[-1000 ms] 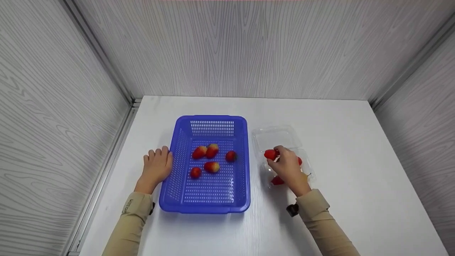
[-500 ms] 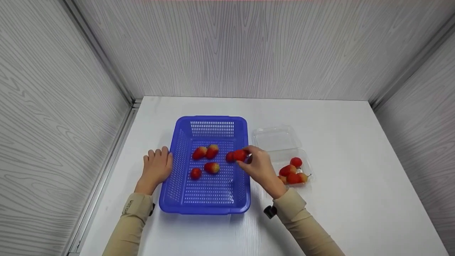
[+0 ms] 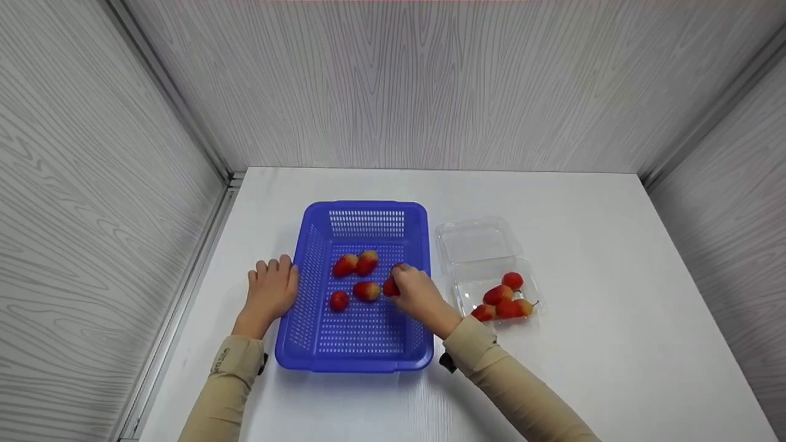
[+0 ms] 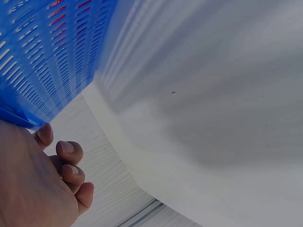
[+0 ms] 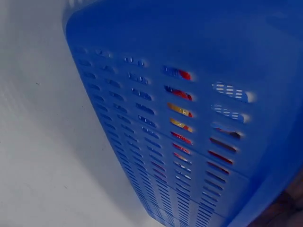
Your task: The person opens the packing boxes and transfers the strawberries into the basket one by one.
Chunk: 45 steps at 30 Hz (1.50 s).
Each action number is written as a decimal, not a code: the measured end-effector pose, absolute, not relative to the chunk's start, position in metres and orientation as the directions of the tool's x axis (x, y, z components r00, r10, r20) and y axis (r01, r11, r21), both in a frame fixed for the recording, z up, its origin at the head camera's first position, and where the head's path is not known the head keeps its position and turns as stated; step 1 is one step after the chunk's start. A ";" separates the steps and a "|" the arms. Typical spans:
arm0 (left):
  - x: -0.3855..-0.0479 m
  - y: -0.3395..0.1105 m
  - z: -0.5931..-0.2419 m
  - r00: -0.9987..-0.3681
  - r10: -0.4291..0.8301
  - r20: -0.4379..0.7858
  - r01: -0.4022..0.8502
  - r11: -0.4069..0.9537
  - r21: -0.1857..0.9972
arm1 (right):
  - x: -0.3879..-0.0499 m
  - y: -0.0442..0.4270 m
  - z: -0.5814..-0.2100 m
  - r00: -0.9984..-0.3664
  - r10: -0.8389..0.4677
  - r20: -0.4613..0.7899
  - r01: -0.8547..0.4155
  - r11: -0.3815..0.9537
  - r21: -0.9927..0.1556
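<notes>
My right hand (image 3: 422, 299) reaches over the right rim of the blue plastic basket (image 3: 353, 364) and pinches a red strawberry (image 3: 389, 287) low inside it. Another bit of red shows just behind its fingertips, mostly covered. Left of that hand, several red and yellow strawberries (image 3: 367, 291) lie on the basket floor. My left hand (image 3: 272, 288) rests against the basket's left rim. In the left wrist view its fingers (image 4: 69, 148) are loosely bent beside the basket wall (image 4: 57, 56), holding nothing. The right wrist view shows mostly the basket's slotted side (image 5: 156, 109), with red and yellow through the slots.
A clear plastic clamshell box (image 3: 479, 240) lies opened out right of the basket, several red fruits (image 3: 506, 308) in its near half. The white table (image 3: 602, 276) is bounded by grey wood-grain panels (image 3: 393, 86) at the back and sides.
My right hand has carried a strawberry leftward from the clear box, over the rim and down into the basket. My left hand has stayed at the rim.
</notes>
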State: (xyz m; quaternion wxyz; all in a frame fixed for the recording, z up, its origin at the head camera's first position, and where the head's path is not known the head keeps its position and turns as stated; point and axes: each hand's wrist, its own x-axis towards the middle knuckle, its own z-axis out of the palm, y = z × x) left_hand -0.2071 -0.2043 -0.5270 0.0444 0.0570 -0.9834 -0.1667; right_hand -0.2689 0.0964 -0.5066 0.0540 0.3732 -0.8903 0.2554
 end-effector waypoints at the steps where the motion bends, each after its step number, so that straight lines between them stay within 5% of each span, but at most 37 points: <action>1: -0.207 -0.204 -0.527 -0.990 -0.126 0.067 -0.097 0.938 0.333 | -0.269 0.095 -0.508 -0.707 -0.652 0.275 -0.701 0.596 -0.391; 11: -0.205 -0.204 -0.528 -0.988 -0.130 0.089 -0.094 0.939 0.330 | -0.278 0.084 -0.509 -0.650 -0.757 0.060 -0.742 0.617 -0.263; 22: -0.207 -0.203 -0.531 -0.989 -0.125 0.074 -0.094 0.939 0.331 | -0.286 0.077 -0.518 -0.661 -0.747 -0.066 -0.704 0.648 -0.289; 34: -0.209 -0.204 -0.526 -0.989 -0.118 0.092 -0.081 0.940 0.331 | -0.288 0.074 -0.525 -0.667 -0.744 -0.027 -0.728 0.660 -0.185; 45: -0.207 -0.206 -0.527 -0.988 -0.126 0.094 -0.088 0.940 0.330 | -0.281 0.077 -0.514 -0.706 -0.704 0.073 -0.699 0.676 -0.234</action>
